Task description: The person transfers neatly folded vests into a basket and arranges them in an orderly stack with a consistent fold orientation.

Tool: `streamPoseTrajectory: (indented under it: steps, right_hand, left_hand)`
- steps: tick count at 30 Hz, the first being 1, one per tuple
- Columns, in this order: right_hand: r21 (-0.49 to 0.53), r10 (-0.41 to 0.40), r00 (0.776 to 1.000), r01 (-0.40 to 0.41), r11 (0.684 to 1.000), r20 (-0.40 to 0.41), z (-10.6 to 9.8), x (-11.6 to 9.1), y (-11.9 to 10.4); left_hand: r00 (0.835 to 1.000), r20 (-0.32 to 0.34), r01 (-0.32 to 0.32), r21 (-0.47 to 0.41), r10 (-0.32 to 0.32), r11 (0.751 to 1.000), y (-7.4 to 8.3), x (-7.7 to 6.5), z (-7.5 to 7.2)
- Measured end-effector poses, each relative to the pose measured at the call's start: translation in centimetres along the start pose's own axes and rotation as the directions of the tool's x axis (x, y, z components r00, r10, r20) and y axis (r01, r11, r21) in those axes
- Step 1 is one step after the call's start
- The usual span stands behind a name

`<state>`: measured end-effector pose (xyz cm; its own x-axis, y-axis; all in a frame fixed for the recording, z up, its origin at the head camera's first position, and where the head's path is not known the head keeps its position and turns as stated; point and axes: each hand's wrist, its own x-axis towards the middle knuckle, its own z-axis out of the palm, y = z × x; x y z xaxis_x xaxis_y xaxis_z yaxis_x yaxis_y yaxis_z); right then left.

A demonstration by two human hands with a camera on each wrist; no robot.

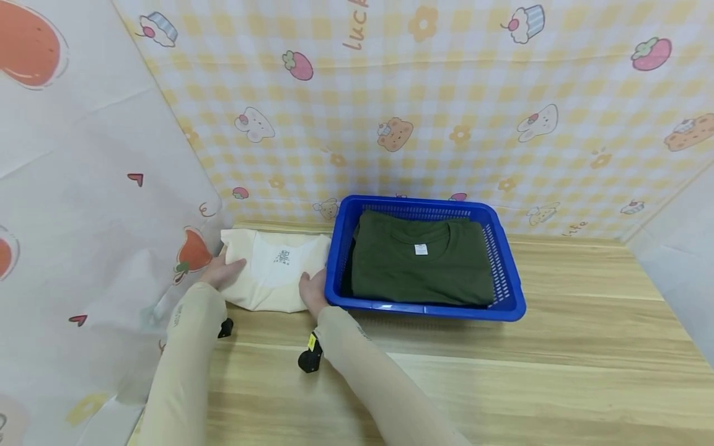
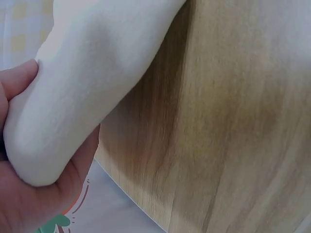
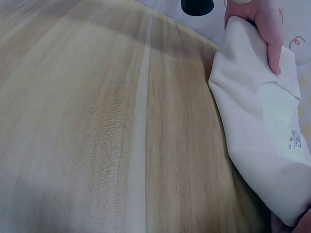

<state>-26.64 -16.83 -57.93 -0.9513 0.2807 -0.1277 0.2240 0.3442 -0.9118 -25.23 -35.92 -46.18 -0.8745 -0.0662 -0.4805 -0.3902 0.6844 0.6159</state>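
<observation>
A folded cream garment (image 1: 276,272) with a white panel and small dark print lies near the back left of the table. My left hand (image 1: 223,271) grips its left end; in the left wrist view the thumb (image 2: 22,77) is on one side of the folded edge and the fingers wrap the other. At the right end my right hand (image 1: 313,291) holds the garment, thumb on top and fingers hidden beneath. That hand sits right beside the wall of a blue basket (image 1: 424,310). Only a sliver of it shows in the right wrist view.
Inside the basket lies a folded dark green T-shirt (image 1: 421,272) with a white neck label. A yellow checked cloth (image 1: 435,161) hangs along the back, and a white printed cloth (image 1: 111,248) borders the left. Wooden tabletop (image 1: 586,347) extends to the right and front.
</observation>
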Motion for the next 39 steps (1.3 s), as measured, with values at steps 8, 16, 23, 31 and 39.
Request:
streamPoseTrajectory:
  steps: [8,16,23,31,39]
  right_hand:
    - [-0.078,-0.088,0.996,0.089,0.993,0.021,2.0,1.8,2.3]
    - [0.055,-0.038,0.988,0.030,0.998,0.151,-5.4,-3.5,-5.5]
    - [0.103,-0.136,0.984,0.124,0.987,0.115,-6.5,-5.0,-7.3]
    - [0.053,-0.121,0.984,0.115,0.992,0.128,-6.6,-5.4,-8.5]
    - [0.062,-0.190,0.970,0.182,0.981,0.153,-7.6,-6.0,-10.4]
  left_hand:
    - [0.999,-0.002,-0.034,-0.021,0.034,0.999,0.4,-0.9,-0.1]
    - [0.997,-0.062,-0.042,-0.031,0.040,0.999,0.7,-1.8,-0.2]
    - [0.994,-0.107,-0.010,-0.021,0.008,1.000,0.4,-2.4,-0.8]
    - [0.992,-0.120,-0.031,-0.036,0.027,0.999,0.0,-2.7,-1.5]
    - [0.987,-0.150,-0.065,-0.005,0.063,0.998,0.7,-3.9,-2.2]
